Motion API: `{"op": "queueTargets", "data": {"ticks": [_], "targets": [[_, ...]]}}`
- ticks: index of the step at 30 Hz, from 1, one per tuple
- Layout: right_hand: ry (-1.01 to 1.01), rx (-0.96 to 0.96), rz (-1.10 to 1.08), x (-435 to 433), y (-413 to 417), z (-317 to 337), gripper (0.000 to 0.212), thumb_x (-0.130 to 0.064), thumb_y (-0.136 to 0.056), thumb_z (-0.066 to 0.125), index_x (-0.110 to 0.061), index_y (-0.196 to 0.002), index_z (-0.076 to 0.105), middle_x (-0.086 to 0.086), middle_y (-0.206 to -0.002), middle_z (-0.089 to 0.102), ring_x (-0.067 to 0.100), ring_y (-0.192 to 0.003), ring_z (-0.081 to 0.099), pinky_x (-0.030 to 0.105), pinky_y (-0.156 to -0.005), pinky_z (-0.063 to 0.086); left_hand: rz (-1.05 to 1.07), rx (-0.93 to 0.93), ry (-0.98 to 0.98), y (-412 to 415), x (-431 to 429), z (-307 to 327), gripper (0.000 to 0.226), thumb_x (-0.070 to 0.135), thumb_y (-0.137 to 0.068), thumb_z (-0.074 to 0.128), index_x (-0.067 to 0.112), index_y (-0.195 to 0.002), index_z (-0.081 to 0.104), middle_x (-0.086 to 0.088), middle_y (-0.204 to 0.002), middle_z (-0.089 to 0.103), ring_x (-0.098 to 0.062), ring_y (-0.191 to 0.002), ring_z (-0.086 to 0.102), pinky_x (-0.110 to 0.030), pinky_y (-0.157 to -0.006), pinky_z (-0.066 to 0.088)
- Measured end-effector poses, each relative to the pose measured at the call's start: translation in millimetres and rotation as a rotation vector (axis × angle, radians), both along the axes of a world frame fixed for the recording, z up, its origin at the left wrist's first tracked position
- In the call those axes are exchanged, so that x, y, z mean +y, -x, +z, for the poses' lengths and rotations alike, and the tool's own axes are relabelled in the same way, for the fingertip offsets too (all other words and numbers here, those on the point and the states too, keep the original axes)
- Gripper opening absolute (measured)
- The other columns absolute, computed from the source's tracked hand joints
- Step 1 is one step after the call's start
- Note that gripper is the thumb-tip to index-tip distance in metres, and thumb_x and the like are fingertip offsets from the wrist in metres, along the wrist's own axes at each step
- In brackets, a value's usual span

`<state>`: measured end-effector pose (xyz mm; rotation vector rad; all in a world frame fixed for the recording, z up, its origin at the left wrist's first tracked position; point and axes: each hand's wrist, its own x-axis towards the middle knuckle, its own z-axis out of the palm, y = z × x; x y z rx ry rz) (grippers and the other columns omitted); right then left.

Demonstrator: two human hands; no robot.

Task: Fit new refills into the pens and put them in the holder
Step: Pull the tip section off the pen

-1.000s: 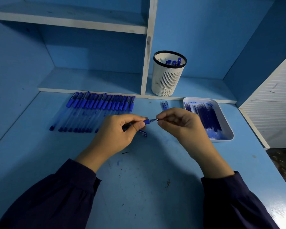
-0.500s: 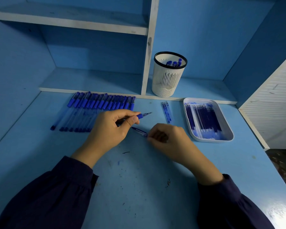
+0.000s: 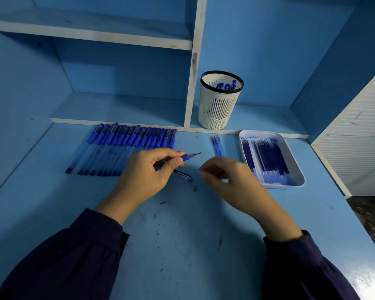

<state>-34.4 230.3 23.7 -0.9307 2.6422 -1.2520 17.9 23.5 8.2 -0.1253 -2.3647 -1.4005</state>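
Observation:
My left hand [image 3: 147, 176] grips a blue pen [image 3: 189, 156] with its tip pointing right and its refill point showing. A pen cap [image 3: 183, 175] lies on the desk just under that hand. A small metal tip piece [image 3: 195, 188] stands on the desk below the cap. My right hand [image 3: 227, 178] hovers to the right of it, blurred, fingers loosely curled and holding nothing. A row of several blue pens [image 3: 126, 146] lies at the back left. The white holder [image 3: 220, 100] with three pens stands on the shelf ledge.
A white tray [image 3: 294, 169] of several refills sits at the right. A few loose refills [image 3: 217, 145] lie between the tray and the pen row. Shelf divider [image 3: 193, 61] rises behind. A white slatted panel [image 3: 359, 131] bounds the desk's right side.
My right hand took the metal tip off the pen, lowered to the desk, set it down and now lifts away. My left hand keeps holding the pen.

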Motion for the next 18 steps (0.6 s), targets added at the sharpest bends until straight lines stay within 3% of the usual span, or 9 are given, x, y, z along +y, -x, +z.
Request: {"op": "queueTargets", "data": {"ticks": [4,8,11,15,18], "targets": [[0.29,-0.036,-0.119,-10.0,-3.1,-1.7,0.022,-0.013,-0.088,0.068,-0.014,-0.11,0.063,0.001,-0.089,0.066,0.009,-0.083,0.064,0.013,-0.078,0.049,-0.019,-0.003,0.026,0.6,1.8,-1.4,0.018,0.032,-0.088,0.065,0.038,-0.104,0.07,0.023,-0.095,0.073,-0.001,-0.09,0.07,-0.027,-0.083,0.057],[0.359,-0.059,-0.086,-14.7,-3.0,-0.4,0.008,-0.009,-0.086,0.07,-0.013,-0.092,0.067,-0.004,-0.08,0.067,0.009,-0.074,0.062,0.016,-0.071,0.047,-0.033,-0.004,0.024,-1.5,8.0,-0.6,0.021,0.022,-0.09,0.069,0.039,-0.103,0.07,0.025,-0.095,0.073,-0.001,-0.09,0.07,-0.028,-0.082,0.057],[0.437,-0.146,-0.085,-8.0,1.0,4.5,0.005,-0.005,-0.087,0.068,-0.009,-0.086,0.067,-0.009,-0.069,0.061,0.009,-0.064,0.056,0.016,-0.062,0.042,-0.034,0.011,0.007,-2.4,11.9,1.9,0.017,0.032,-0.088,0.066,0.04,-0.103,0.07,0.025,-0.092,0.073,-0.007,-0.086,0.072,-0.035,-0.076,0.057],[0.699,-0.268,-0.183,-0.3,6.0,12.8,0.007,0.0,-0.091,0.06,-0.006,-0.088,0.063,0.007,-0.073,0.068,0.017,-0.071,0.065,0.025,-0.071,0.054,0.009,0.01,-0.007,-2.1,9.8,1.1,0.016,0.037,-0.089,0.063,0.039,-0.102,0.071,0.025,-0.088,0.073,-0.013,-0.079,0.071,-0.04,-0.068,0.056],[0.834,-0.335,-0.276,-1.2,5.9,12.3,0.014,0.001,-0.092,0.057,-0.011,-0.094,0.063,0.008,-0.075,0.07,0.017,-0.071,0.066,0.025,-0.072,0.054,0.046,0.018,0.009,-2.6,12.9,-2.3,0.019,0.039,-0.089,0.062,0.035,-0.104,0.073,0.026,-0.089,0.073,-0.013,-0.076,0.07,-0.039,-0.064,0.055]]}}
